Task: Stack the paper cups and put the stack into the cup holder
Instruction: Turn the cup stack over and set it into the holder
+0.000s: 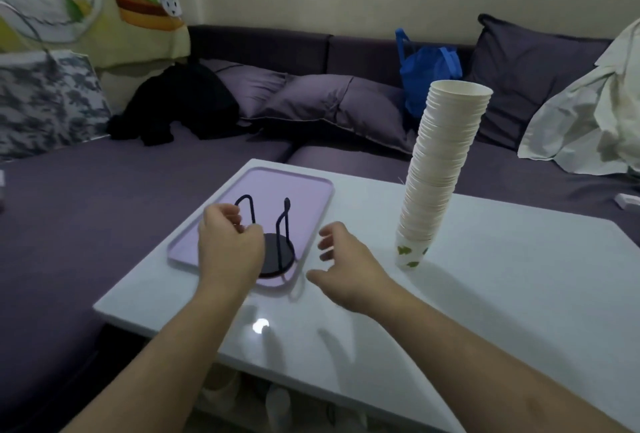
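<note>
A tall stack of white paper cups (440,172) stands upright on the white table, leaning slightly right at the top; the bottom cup has green marks. A black wire cup holder (277,245) with a round base and upright loops sits on a lilac tray (304,190). My left hand (228,245) is closed around the holder's left wire loop. My right hand (346,266) hovers open, fingers spread, just right of the tray's near corner, between the holder and the cup stack, touching neither.
The white table (485,311) is glossy, with its left edge close to the tray. A purple sofa (138,172) with cushions surrounds it. A blue bag (426,75), black cloth (180,103) and pale fabric (588,120) lie on the sofa.
</note>
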